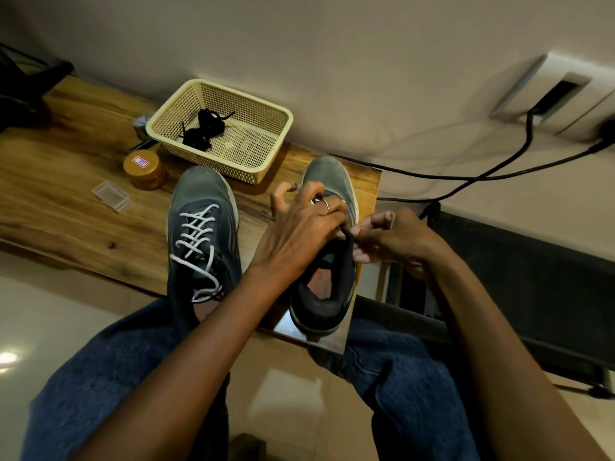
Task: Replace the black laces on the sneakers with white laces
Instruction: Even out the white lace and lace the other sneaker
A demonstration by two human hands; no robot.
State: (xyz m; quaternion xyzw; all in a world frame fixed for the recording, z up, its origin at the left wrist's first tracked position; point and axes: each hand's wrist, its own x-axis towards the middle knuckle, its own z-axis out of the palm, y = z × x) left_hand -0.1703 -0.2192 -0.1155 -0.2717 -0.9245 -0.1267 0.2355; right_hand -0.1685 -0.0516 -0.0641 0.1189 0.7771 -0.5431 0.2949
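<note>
Midway through the job, by the look of things. Left sneaker (203, 227) already threaded with a white lace (196, 241), its ends lying loose and untied near the collar. Right sneaker (327, 247) now in hand, standing on the wooden table (66, 194) near its right-hand corner, just beside the first. One removed black lace (201, 129) bundled in the cream mesh basket (269, 124) behind the shoes.

Hard to tell whether the second black lace is out yet: eyelet area hidden under the left hand (299, 224). Only a glimpse of something pale under the fingers (319, 197), too small to name.

Left hand draped over the top of the right sneaker from the inner side, wrist bent, fingers curled down onto the tongue and eyelet rows, apparently gripping there; a ring showing on one finger. Right hand (389, 241) at the shoe's outer edge, fingers bunched in a pinch against the dark collar, seemingly holding the upper or a lace end, though which cannot be made out.

Next move likely calling for a steady hold on the upper with one hand and a fine pinch with the other, to draw a lace tip through an eyelet.

Also on the table: an amber jar (146, 169) and a small clear plastic case (111, 196).
</note>
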